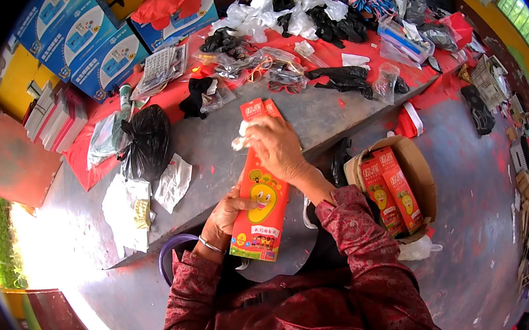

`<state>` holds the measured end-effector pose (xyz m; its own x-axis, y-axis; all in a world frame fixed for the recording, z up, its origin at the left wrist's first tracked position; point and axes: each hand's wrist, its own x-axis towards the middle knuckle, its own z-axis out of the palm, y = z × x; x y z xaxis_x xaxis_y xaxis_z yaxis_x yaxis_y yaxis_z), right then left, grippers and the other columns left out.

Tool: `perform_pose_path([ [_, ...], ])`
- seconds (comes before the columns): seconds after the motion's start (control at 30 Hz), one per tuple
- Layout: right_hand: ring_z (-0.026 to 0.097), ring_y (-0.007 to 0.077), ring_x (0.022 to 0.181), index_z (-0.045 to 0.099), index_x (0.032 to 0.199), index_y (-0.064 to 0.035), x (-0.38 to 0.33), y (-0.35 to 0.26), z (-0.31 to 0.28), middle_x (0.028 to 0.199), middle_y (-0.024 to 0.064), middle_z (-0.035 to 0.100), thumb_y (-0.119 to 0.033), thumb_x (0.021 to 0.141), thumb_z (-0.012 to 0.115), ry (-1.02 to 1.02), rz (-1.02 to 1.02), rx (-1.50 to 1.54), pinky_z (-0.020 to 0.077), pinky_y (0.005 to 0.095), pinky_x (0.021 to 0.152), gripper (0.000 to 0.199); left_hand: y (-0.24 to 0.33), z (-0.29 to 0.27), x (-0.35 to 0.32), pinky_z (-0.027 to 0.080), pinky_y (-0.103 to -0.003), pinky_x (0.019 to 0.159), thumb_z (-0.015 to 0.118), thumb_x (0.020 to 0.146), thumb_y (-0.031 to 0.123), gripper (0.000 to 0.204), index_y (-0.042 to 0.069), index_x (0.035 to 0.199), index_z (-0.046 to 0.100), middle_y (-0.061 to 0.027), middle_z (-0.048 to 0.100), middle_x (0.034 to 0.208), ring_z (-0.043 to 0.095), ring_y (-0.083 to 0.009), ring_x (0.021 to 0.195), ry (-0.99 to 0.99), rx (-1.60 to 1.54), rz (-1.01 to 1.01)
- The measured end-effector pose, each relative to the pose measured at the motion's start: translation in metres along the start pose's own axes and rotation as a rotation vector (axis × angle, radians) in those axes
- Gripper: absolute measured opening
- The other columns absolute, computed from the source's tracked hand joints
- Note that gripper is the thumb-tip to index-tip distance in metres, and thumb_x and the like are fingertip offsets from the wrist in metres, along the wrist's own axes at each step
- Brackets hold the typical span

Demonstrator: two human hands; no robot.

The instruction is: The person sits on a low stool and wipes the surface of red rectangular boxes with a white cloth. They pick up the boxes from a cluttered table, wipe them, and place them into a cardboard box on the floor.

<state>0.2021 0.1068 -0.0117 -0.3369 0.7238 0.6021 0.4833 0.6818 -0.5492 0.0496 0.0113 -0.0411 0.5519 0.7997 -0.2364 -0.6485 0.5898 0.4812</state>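
A long red carton with a yellow smiling cartoon figure is held upright before me, over the near edge of the grey table. My left hand grips its left side, thumb lying across the front. Across the upper part of the carton lies my right hand, its fingers curled round a small white wad, cloth or tissue by its look. The carton's middle and part of its top are hidden by that hand. To the right, two matching red cartons lean inside an open cardboard box.
Clear and black plastic bags pile up on the red cloth at the back. A tied black bag and crumpled white paper lie at the left. Blue printed boxes stand far left; a wicker basket sits far right.
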Motion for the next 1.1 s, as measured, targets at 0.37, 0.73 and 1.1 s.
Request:
perform_pose_path([
  [0.37, 0.061, 0.0252, 0.078, 0.057, 0.088, 0.0011, 0.005, -0.001, -0.006, 0.088, 0.0135, 0.062, -0.005, 0.081, 0.055, 0.367, 0.286, 0.402, 0.0473, 0.0362, 0.070, 0.009, 0.015, -0.010, 0.005, 0.047, -0.044, 0.089, 0.049, 0.090, 0.014, 0.047, 0.013, 0.134, 0.032, -0.0152, 0.045, 0.127, 0.051, -0.0298, 0.111, 0.069, -0.107, 0.224],
  [0.73, 0.055, 0.0249, 0.092, 0.059, 0.080, -0.0079, -0.036, -0.049, 0.023, 0.083, 0.0055, 0.060, -0.015, 0.079, 0.057, -0.418, -0.185, 0.525, 0.0364, 0.0390, 0.089, 0.008, 0.049, -0.024, 0.004, 0.042, -0.046, 0.092, 0.040, 0.091, 0.049, 0.060, 0.001, 0.127, 0.037, -0.0210, 0.049, 0.123, 0.051, -0.0349, 0.109, 0.101, 0.006, 0.523],
  [1.1, 0.060, 0.0135, 0.064, 0.059, 0.084, 0.0004, -0.012, 0.028, -0.030, 0.081, 0.0077, 0.063, -0.013, 0.087, 0.055, 0.067, 0.866, 0.975, 0.0503, 0.0258, 0.061, 0.014, 0.059, -0.034, 0.002, 0.050, -0.043, 0.082, 0.037, 0.094, 0.043, 0.049, 0.002, 0.119, 0.044, -0.0151, 0.058, 0.111, 0.061, -0.0283, 0.094, 0.276, -0.189, 0.448],
])
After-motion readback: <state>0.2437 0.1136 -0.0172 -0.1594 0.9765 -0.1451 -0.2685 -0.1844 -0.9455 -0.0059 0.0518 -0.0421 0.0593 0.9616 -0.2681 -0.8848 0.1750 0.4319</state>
